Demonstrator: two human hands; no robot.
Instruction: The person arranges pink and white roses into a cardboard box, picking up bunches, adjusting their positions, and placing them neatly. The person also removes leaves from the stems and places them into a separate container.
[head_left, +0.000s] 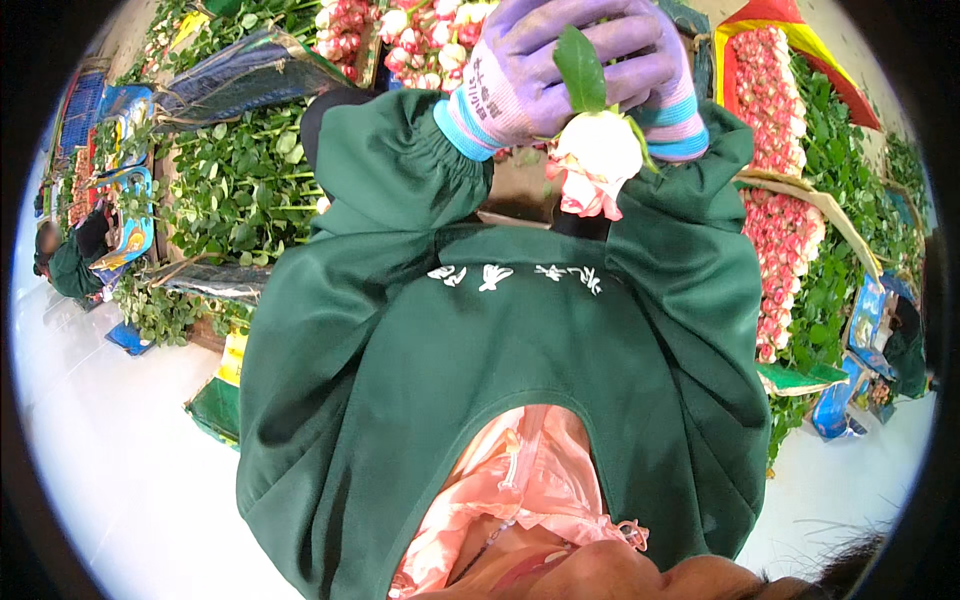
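Observation:
My left hand (562, 67), in a purple-coated knit glove with a blue and pink cuff, is closed around the stem of a rose (596, 157). The rose's white and pink head points towards my chest, with its outer petals loose at one side. A green leaf (581, 71) lies over the gloved fingers. My right hand (667, 82), gloved alike, is pressed close behind and beside the left one. Its fingers are mostly hidden, so its grip on the stem cannot be made out. Pink and white rose heads (431, 41) lie just beyond the left hand.
Leafy rose stems (240, 187) lie at the left between dark sheet dividers (247, 79). A long row of pink rose heads (776, 142) stands at the right, crossed by a pale strap (825, 202). Other people (75, 259) sit at the far left and far right (906, 349).

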